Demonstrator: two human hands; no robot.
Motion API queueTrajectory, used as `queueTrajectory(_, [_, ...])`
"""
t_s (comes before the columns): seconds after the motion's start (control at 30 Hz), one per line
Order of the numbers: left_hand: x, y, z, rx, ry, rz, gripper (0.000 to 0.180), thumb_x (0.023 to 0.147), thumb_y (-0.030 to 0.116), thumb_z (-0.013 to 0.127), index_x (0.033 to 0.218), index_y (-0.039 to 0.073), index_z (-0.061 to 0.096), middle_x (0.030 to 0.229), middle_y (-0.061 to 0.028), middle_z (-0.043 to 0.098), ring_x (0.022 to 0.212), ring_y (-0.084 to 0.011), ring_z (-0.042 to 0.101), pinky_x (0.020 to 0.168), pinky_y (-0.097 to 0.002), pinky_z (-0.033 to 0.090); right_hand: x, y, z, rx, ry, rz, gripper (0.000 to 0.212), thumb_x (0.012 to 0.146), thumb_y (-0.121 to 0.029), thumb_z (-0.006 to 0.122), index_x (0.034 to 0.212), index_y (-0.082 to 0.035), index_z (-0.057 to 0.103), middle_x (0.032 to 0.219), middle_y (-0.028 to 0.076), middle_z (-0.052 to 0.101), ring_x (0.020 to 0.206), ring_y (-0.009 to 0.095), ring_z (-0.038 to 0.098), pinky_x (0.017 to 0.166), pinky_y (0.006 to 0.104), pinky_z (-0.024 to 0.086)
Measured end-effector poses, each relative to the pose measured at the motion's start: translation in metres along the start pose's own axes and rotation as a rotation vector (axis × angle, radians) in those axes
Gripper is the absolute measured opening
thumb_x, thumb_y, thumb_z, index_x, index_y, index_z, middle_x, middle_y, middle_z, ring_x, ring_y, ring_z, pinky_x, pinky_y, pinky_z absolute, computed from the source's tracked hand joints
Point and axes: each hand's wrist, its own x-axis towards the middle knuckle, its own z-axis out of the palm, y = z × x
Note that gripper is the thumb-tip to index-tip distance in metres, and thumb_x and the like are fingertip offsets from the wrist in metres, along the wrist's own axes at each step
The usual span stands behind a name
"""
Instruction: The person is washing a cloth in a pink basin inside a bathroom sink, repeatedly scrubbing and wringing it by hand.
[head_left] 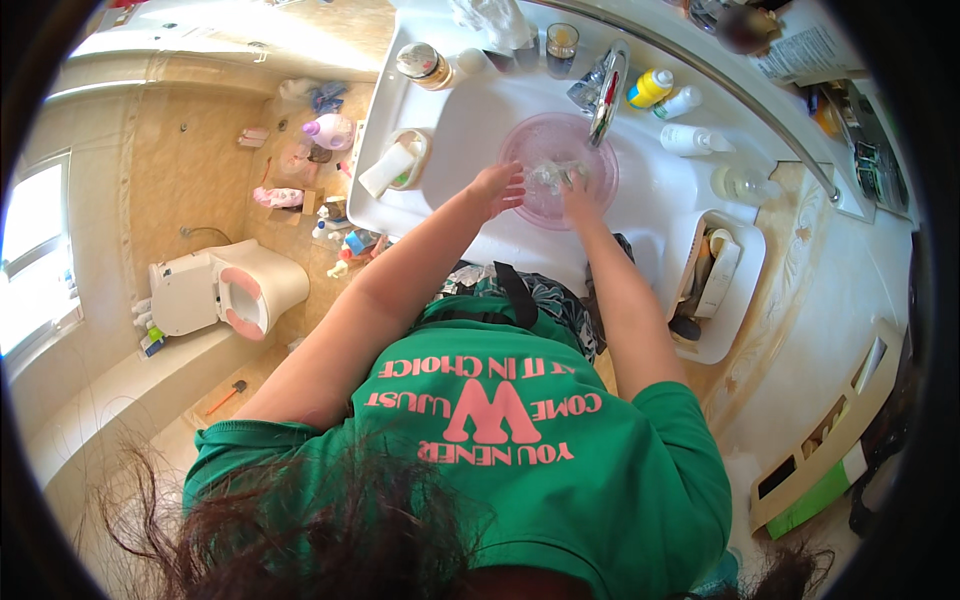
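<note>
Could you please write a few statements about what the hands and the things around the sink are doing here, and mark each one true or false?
1. Both hands are over a clear pink basin in the white sink. True.
2. The right hand has a small clear object in its grip. True, though what the object is cannot be told.
3. The left hand holds a yellow bottle. False: it rests at the basin's rim, and the yellow bottle stands on the ledge beside the tap.
4. The toilet is to the person's right. False: it is to the left.
5. The person wears a red shirt. False: the shirt is green.
</note>
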Motion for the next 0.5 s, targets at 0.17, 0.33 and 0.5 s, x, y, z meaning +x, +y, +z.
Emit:
queueTrajectory(0.17, [0.000, 0.000, -0.009, 0.037, -0.058, -0.004, 0.035, 0.083, 0.025, 0.048, 0.110, 0.003, 0.044, 0.108, -0.0120, 0.046, 0.097, -0.0231, 0.047, 0.079, -0.0347, 0.044, 0.019, 0.016, 0.048, 0.194, -0.054, 0.235, 0.026, 0.077, -0.009, 0.042, 0.100, -0.010, 0.053, 0.113, 0.013, 0.046, 0.108, 0.032, 0.040, 0.090, 0.0392, 0.034])
queueTrajectory(0.33, [-0.003, 0.001, -0.001, -0.014, -0.042, -0.005, 0.038, 0.083, 0.026, 0.047, 0.112, 0.002, 0.043, 0.112, -0.0122, 0.044, 0.102, -0.0261, 0.045, 0.084, -0.0385, 0.042, 0.029, 0.009, -0.011, 0.550, 0.134, -0.030, 0.016, 0.069, 0.003, 0.044, 0.075, -0.006, 0.056, 0.084, 0.012, 0.054, 0.084, 0.030, 0.053, 0.071, 0.0378, 0.042])
queueTrajectory(0.5, [-0.021, 0.013, 0.028, -0.208, 0.091, -0.131, 0.048, 0.083, 0.039, 0.046, 0.114, 0.002, 0.041, 0.110, -0.0125, 0.045, 0.105, -0.0308, 0.042, 0.090, -0.0432, 0.036, 0.008, -0.046, -0.084, 0.763, 0.273, -0.221, 0.013, 0.066, 0.006, 0.045, 0.069, -0.005, 0.052, 0.079, 0.010, 0.054, 0.079, 0.029, 0.052, 0.070, 0.0378, 0.040])
